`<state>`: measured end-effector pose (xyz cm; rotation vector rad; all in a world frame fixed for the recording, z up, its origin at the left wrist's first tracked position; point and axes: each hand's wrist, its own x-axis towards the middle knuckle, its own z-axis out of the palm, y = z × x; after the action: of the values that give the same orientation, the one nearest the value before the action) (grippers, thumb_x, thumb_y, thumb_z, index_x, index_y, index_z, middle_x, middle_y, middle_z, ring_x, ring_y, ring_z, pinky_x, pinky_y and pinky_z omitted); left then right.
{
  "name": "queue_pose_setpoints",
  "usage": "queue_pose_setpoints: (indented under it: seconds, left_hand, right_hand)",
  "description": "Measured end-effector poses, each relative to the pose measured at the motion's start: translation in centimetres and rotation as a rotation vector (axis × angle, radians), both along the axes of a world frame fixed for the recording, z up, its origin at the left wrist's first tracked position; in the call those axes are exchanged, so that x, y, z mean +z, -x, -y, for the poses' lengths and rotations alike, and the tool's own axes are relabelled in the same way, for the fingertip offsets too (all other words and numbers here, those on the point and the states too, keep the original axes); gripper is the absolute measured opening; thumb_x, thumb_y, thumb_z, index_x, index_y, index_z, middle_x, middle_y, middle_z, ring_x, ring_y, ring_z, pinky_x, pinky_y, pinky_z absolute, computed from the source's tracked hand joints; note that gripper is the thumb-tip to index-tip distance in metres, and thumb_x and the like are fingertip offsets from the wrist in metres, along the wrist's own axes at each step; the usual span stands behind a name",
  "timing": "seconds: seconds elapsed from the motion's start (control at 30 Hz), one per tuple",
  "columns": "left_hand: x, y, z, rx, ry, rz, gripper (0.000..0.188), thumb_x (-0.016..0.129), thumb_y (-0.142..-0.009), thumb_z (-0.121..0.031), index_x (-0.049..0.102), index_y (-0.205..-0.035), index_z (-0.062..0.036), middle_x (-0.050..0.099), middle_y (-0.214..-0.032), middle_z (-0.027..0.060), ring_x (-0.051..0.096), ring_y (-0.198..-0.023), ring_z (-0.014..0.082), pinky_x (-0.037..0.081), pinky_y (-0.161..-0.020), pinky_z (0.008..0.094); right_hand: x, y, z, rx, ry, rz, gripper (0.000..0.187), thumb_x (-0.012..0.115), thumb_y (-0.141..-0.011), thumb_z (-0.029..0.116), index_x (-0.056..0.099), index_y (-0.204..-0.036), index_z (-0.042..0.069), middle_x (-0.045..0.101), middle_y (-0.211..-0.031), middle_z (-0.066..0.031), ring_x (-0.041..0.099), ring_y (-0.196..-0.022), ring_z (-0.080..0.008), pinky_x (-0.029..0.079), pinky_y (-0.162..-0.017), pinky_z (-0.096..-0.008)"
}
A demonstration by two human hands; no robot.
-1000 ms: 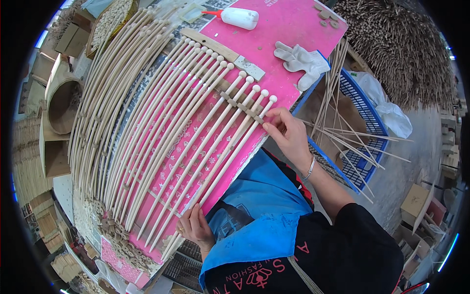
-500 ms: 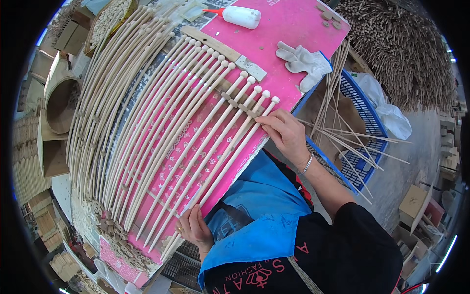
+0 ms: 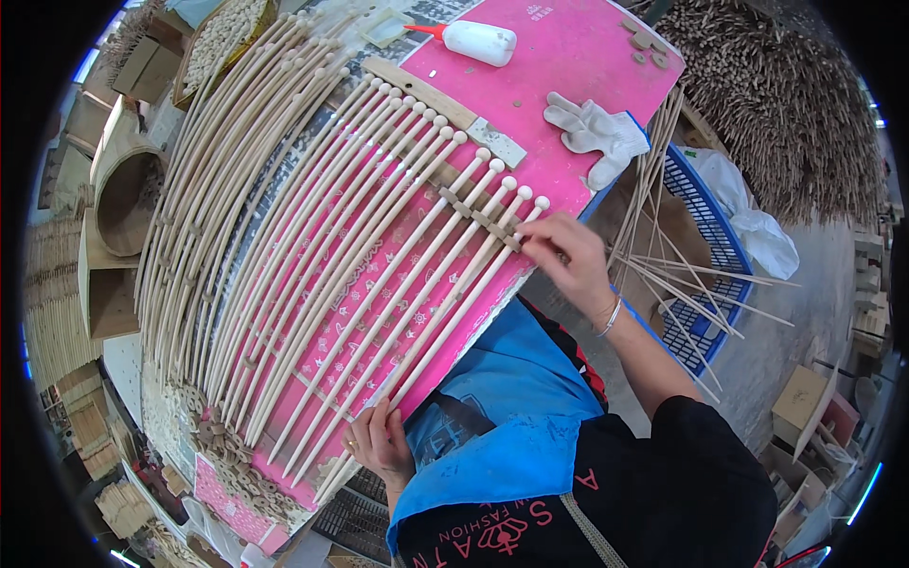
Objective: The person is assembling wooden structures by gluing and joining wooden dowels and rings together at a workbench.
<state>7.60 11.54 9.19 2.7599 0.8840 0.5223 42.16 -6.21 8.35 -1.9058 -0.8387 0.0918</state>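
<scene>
Pale wooden sticks with round ball ends (image 3: 483, 154) lie side by side on a pink patterned sheet (image 3: 322, 374). Short brown wooden pieces (image 3: 480, 218) form a row across the nearest several sticks, just below their balls. My right hand (image 3: 573, 260) has thumb and fingers closed at the upper part of the nearest stick (image 3: 473, 301), right beside the end piece of that row. Farther down, my left hand (image 3: 381, 440) has its fingers closed around the lower part of this stick; the exact grip is partly hidden.
Thinner sticks (image 3: 227, 142) lie along the left of the table. A white glue bottle (image 3: 481, 43) with a red tip and a white glove (image 3: 597, 137) lie at the back. Right of the table stands a blue basket (image 3: 705, 222) with sticks poking out. Small brown pieces (image 3: 237, 469) are heaped front left.
My right hand has shifted slightly right and down, and an end piece on the nearest stick now shows beside my fingers. My left hand stays almost where it was. The view has shifted slightly.
</scene>
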Motion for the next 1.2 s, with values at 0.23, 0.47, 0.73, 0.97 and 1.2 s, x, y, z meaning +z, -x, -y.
queue_pose_setpoints:
  seconds: [0.23, 0.47, 0.73, 0.97, 1.2]
  left_hand:
    - [1.2, -1.8, -3.9, 0.099, 0.050, 0.018, 0.025, 0.073, -0.091, -0.006, 0.075, -0.115, -0.0037, 0.068, -0.111, 0.0130, 0.062, -0.102, 0.0313, 0.044, -0.092, 0.0430]
    - [1.8, -2.2, -5.5, -0.041, 0.055, -0.049, 0.027, 0.076, -0.089, -0.008, 0.075, -0.115, -0.0057, 0.070, -0.107, 0.0106, 0.063, -0.099, 0.0312, 0.045, -0.091, 0.0431]
    - [1.8, -2.8, -5.4, -0.080, 0.060, -0.147, 0.026, 0.077, -0.089, -0.009, 0.076, -0.114, -0.0058, 0.070, -0.104, 0.0101, 0.064, -0.097, 0.0305, 0.047, -0.090, 0.0429]
    - [2.0, -3.2, -5.3, -0.071, 0.121, -0.110, 0.021, 0.071, -0.092, -0.003, 0.076, -0.112, -0.0030, 0.069, -0.103, 0.0116, 0.064, -0.095, 0.0313, 0.050, -0.087, 0.0436]
    - [2.6, -3.3, -5.3, -0.057, 0.156, -0.118, 0.021, 0.066, -0.095, -0.001, 0.075, -0.113, -0.0018, 0.070, -0.106, 0.0126, 0.064, -0.096, 0.0338, 0.050, -0.091, 0.0445]
  right_hand:
    - [1.4, -5.9, -2.7, -0.019, 0.075, 0.111, 0.015, 0.073, -0.093, 0.012, 0.077, -0.107, 0.010, 0.066, -0.090, -0.0064, 0.067, -0.078, -0.0219, 0.052, -0.069, -0.0340]
    - [2.1, -8.2, -3.8, 0.136, 0.271, 0.189, 0.013, 0.075, -0.090, 0.012, 0.077, -0.104, 0.011, 0.064, -0.091, -0.0040, 0.065, -0.084, -0.0215, 0.051, -0.073, -0.0340]
    - [2.3, -8.7, -3.8, 0.250, 0.360, 0.160, 0.011, 0.074, -0.090, 0.018, 0.076, -0.100, 0.014, 0.063, -0.095, -0.0022, 0.066, -0.092, -0.0217, 0.052, -0.075, -0.0365]
    - [2.6, -7.9, -4.1, 0.360, 0.240, 0.152, 0.014, 0.076, -0.086, 0.017, 0.075, -0.100, 0.014, 0.062, -0.095, -0.0034, 0.065, -0.095, -0.0234, 0.053, -0.077, -0.0378]
    - [1.8, -7.4, -5.1, 0.438, 0.252, 0.254, 0.013, 0.076, -0.086, 0.018, 0.072, -0.098, 0.015, 0.057, -0.093, -0.0038, 0.063, -0.093, -0.0238, 0.054, -0.076, -0.0390]
